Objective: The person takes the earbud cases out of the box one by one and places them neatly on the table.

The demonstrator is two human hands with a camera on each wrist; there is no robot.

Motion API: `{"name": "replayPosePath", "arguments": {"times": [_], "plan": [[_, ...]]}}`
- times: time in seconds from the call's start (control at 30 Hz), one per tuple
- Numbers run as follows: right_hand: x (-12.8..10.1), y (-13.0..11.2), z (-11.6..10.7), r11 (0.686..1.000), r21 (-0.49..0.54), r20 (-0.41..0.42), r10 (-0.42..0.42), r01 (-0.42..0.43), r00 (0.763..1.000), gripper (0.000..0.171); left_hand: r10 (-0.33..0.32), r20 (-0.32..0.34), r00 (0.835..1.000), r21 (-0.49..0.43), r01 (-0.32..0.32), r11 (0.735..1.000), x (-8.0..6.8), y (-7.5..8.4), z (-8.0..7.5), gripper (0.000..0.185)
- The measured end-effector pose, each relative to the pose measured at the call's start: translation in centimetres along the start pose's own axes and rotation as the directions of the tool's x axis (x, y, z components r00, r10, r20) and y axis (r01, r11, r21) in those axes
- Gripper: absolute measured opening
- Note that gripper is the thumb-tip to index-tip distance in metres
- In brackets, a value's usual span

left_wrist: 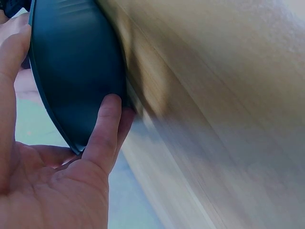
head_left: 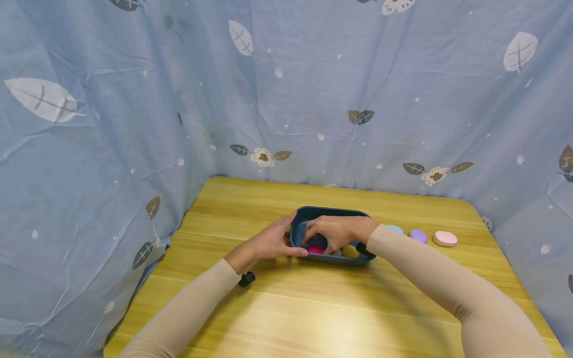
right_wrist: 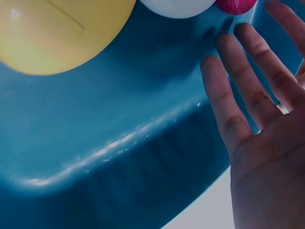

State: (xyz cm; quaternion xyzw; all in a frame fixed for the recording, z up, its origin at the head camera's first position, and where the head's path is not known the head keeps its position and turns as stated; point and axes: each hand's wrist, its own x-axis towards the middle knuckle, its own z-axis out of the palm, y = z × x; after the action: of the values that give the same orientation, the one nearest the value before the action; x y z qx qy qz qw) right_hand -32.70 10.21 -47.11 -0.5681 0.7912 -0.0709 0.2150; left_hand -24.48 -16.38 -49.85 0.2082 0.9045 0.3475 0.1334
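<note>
A dark blue plastic bin [head_left: 344, 259] with rounded corners stands on the table. My left hand [head_left: 273, 239] grips its left end, the thumb along the near rim; in the left wrist view, fingers [left_wrist: 107, 119] lie against the bin's outer wall. My right hand [head_left: 335, 229] reaches down inside the bin, above a pink ball [head_left: 316, 248]. Its fingers look nearly straight and spread in the right wrist view, fingertips close to the pink ball [right_wrist: 236, 4]. A yellow ball [right_wrist: 62, 33] and a white ball [right_wrist: 178, 5] also lie in the bin. My right hand hides part of the interior.
To the right of the bin, a light blue piece [head_left: 396, 229], a purple piece [head_left: 418, 235] and a pale pink rounded block [head_left: 445, 238] lie on the wooden table [head_left: 313, 308]. A patterned blue curtain [head_left: 313, 89] hangs behind the table and at both sides.
</note>
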Motion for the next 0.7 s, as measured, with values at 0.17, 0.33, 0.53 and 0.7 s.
{"name": "replayPosePath", "arguments": {"times": [0.17, 0.33, 0.53, 0.7], "plan": [[0.48, 0.02, 0.15, 0.999, 0.015, 0.017, -0.037, 0.037, 0.999, 0.032, 0.0, -0.003, 1.0, 0.011, 0.0, 1.0, -0.01, 0.02, 0.01, 0.132], [0.53, -0.11, 0.26, 0.999, 0.012, 0.02, -0.034, 0.034, 0.999, 0.029, 0.005, -0.005, 1.0, 0.01, -0.005, 1.0, 0.01, 0.0, 0.04, 0.132], [0.25, -0.15, 0.2, 0.999, 0.014, -0.017, -0.033, 0.034, 0.999, 0.03, 0.0, -0.003, 1.0, 0.013, 0.0, 1.0, 0.01, 0.11, -0.02, 0.132], [-0.35, -0.2, -0.05, 0.999, 0.035, -0.076, -0.002, 0.005, 0.997, 0.038, -0.008, -0.005, 1.0, 0.014, 0.008, 1.0, -0.06, 0.21, -0.08, 0.133]]}}
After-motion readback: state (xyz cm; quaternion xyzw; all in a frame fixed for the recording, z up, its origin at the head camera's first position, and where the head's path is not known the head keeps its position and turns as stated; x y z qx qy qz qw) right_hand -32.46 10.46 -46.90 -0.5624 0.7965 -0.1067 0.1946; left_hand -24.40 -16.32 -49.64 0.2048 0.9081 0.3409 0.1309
